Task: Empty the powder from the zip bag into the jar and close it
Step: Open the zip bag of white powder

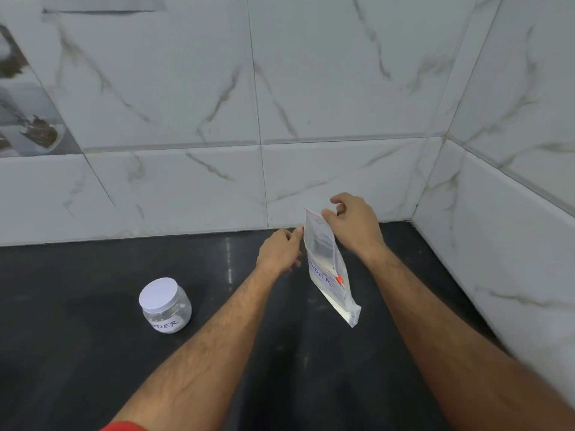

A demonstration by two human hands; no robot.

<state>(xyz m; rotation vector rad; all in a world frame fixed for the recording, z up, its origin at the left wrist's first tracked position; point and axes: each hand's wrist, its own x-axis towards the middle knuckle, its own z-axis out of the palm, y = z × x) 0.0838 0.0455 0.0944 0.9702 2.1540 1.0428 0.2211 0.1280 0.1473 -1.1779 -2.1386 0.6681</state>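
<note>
Both forearms reach toward 12 o'clock, the left hand (279, 251) and right hand (354, 223) each pinching the bag (329, 275) between them.

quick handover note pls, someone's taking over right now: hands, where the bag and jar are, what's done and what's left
Left hand: pinches the left edge of the zip bag near its top.
Right hand: pinches the bag's top corner; the grip looks light.
Zip bag: held up above the dark counter, tilted, orange slider partway along the zip, white powder in its lower end.
Jar: stands on the counter to the left, apart from both hands, white lid on.
Done: bag picked up.
Left: finish opening the bag, take off the lid, pour the powder in, close the jar.
</note>
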